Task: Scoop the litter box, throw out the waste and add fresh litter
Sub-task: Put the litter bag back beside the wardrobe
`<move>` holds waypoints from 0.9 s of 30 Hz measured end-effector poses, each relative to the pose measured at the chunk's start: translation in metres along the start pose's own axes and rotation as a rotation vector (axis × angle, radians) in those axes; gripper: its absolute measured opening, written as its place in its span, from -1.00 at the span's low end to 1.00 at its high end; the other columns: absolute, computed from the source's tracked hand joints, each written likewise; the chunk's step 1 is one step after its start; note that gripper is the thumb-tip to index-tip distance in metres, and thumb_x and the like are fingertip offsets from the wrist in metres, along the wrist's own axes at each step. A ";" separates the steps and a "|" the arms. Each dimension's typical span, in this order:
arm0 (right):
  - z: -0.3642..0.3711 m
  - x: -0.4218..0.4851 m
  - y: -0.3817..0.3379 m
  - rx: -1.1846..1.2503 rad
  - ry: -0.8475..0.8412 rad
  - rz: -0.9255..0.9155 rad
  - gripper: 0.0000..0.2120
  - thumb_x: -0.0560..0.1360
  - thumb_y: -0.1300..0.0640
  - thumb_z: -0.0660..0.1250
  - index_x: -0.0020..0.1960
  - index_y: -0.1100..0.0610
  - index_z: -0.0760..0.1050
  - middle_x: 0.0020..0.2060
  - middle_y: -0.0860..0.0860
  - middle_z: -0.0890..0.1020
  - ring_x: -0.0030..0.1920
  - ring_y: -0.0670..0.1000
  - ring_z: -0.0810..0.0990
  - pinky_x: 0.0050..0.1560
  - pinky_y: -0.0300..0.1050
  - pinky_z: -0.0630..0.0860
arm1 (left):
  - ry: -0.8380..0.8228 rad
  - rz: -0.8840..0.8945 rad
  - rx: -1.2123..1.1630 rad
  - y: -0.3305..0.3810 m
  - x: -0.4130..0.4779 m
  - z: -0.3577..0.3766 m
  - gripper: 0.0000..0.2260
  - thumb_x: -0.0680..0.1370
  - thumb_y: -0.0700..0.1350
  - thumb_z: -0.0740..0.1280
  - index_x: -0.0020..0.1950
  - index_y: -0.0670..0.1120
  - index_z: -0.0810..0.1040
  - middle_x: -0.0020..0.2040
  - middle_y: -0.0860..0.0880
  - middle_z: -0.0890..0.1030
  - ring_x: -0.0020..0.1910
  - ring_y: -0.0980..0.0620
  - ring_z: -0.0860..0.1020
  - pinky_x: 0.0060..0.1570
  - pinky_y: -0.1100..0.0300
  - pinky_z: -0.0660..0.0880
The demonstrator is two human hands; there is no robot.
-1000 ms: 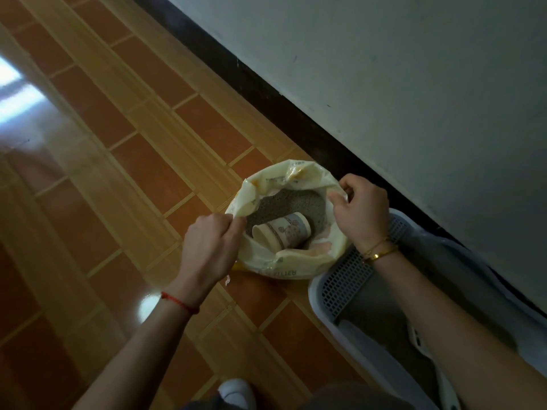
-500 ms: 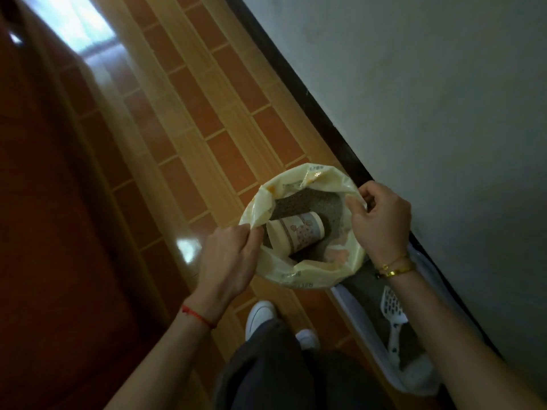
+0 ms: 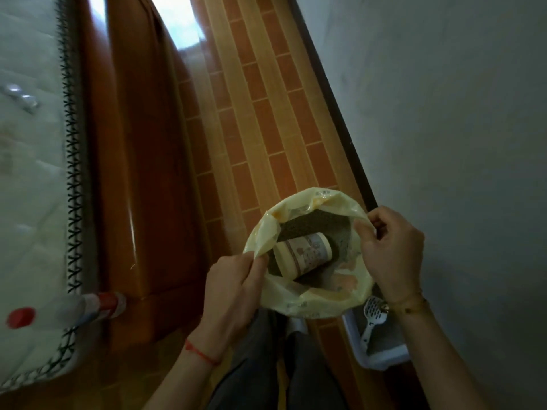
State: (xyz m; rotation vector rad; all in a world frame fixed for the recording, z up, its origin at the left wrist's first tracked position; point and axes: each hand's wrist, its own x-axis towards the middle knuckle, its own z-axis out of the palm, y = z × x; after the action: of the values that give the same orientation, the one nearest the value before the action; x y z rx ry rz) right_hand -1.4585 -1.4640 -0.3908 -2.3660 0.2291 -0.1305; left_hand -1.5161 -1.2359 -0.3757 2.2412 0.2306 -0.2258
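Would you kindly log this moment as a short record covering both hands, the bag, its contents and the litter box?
Left hand: pinches the left rim of the pale yellow plastic bag
Right hand: grips the bag's right rim
Bag: held open, mouth up
Contents: grey granular litter; patterned paper cup lying on its side on it
White plastic litter box: on the floor by the wall
White slotted scoop: lying inside the box

We see a pale grey wall [image 3: 444,113] to the right of the right hand [image 3: 390,255], with a dark skirting [image 3: 325,99] at its foot. Beyond it runs a floor [image 3: 266,128] of orange-brown tiles and paler yellow bands, with bright glare [image 3: 183,25] at the far end. Left of the left hand [image 3: 233,294] stands a glossy wooden bed frame [image 3: 142,173] carrying a white mattress [image 3: 29,173] edged in dark zigzag stitching.
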 end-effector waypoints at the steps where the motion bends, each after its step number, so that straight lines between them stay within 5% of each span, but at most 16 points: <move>1: -0.007 -0.002 -0.012 0.009 -0.006 -0.020 -0.84 0.44 0.20 0.44 -0.27 0.16 0.49 -0.39 -0.03 0.50 -0.40 -0.17 0.42 -0.41 -0.46 0.25 | 0.017 -0.025 -0.026 0.006 -0.012 -0.008 -0.57 0.53 0.19 0.12 -0.32 -0.05 0.57 -0.42 0.01 0.57 -0.48 0.09 0.55 -0.46 0.11 0.53; 4: -0.028 -0.012 -0.046 0.040 -0.051 -0.063 -0.82 0.43 0.21 0.43 -0.29 0.17 0.48 -0.42 -0.04 0.48 -0.41 -0.17 0.41 -0.40 -0.47 0.28 | 0.070 -0.084 -0.065 0.019 -0.047 -0.032 -0.50 0.50 0.25 0.09 -0.26 -0.11 0.61 -0.39 -0.04 0.59 -0.46 0.04 0.57 -0.44 0.00 0.53; 10: -0.055 -0.036 -0.104 0.070 -0.194 -0.191 -0.83 0.42 0.24 0.44 -0.28 0.10 0.47 -0.38 -0.12 0.48 -0.37 -0.23 0.43 -0.33 -0.51 0.33 | 0.162 -0.209 -0.158 0.039 -0.120 -0.069 -0.60 0.51 0.17 0.16 -0.24 -0.07 0.63 -0.40 -0.03 0.59 -0.45 0.10 0.56 -0.48 0.31 0.41; 17: -0.066 -0.072 -0.156 0.050 -0.361 -0.280 -0.86 0.42 0.20 0.44 -0.26 0.07 0.50 -0.36 -0.09 0.53 -0.34 -0.14 0.49 -0.34 -0.33 0.37 | 0.288 -0.344 -0.170 0.047 -0.187 -0.107 -0.52 0.49 0.26 0.09 -0.31 -0.05 0.60 -0.41 -0.06 0.56 -0.46 0.03 0.52 -0.39 -0.02 0.48; 21: -0.066 -0.098 -0.189 0.075 -0.463 -0.306 -0.87 0.42 0.22 0.43 -0.27 0.10 0.52 -0.36 -0.08 0.54 -0.33 -0.14 0.48 -0.36 -0.43 0.31 | 0.351 -0.411 -0.213 0.046 -0.230 -0.125 -0.45 0.47 0.29 0.05 -0.28 -0.10 0.60 -0.39 -0.11 0.59 -0.43 -0.06 0.55 -0.36 -0.09 0.49; 27: -0.044 -0.138 -0.239 0.061 -0.663 -0.436 -0.83 0.47 0.17 0.38 -0.29 0.07 0.48 -0.39 -0.04 0.51 -0.36 -0.10 0.47 -0.37 -0.30 0.31 | 0.513 -0.563 -0.286 0.039 -0.288 -0.145 -0.55 0.47 0.21 0.10 -0.33 -0.09 0.58 -0.42 -0.11 0.55 -0.48 0.05 0.47 -0.41 0.26 0.34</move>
State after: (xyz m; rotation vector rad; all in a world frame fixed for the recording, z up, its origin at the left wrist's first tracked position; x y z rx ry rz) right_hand -1.5702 -1.2962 -0.1967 -2.2263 -0.5973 0.4307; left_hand -1.7734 -1.1729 -0.1873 1.8679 1.1012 0.0912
